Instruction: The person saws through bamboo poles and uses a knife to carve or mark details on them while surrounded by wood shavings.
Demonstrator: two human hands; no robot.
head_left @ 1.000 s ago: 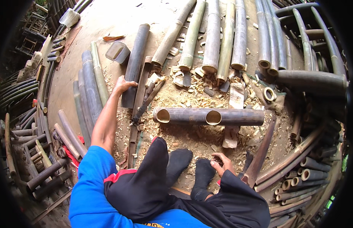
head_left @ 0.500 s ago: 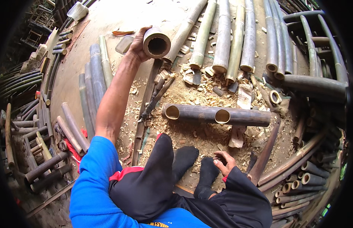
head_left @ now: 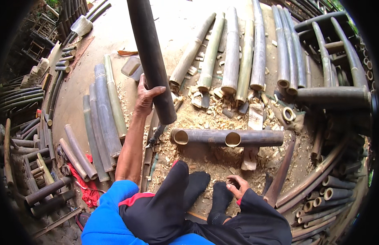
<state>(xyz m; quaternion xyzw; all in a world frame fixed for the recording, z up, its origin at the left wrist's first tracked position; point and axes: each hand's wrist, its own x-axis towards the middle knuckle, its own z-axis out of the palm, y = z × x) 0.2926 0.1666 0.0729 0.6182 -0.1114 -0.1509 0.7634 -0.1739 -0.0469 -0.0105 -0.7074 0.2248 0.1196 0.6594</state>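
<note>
My left hand (head_left: pixel 147 96) grips a dark bamboo tube (head_left: pixel 152 57) near its lower end and holds it steeply raised off the ground, its upper end running out past the top edge. Lying crosswise in front of my feet is another dark bamboo tube (head_left: pixel 254 138) with two round openings cut in its side; neither hand touches it. Beside my right foot rests my right hand (head_left: pixel 238 187), loosely curled, thumb and fingers apart, with nothing visible in it.
Several bamboo poles (head_left: pixel 230 53) lie side by side ahead, and more (head_left: pixel 106 110) at the left. Wood chips (head_left: pixel 197 116) cover the ground around a pale wooden block (head_left: pixel 249 158). A clear plastic tub (head_left: pixel 132 67) sits behind the raised tube. Cut bamboo is stacked (head_left: pixel 336 193) at the right.
My left hand has come lower and nearer. The tube it holds has swung from end-on to a steep upright slant, showing its side. My right hand stays by my foot.
</note>
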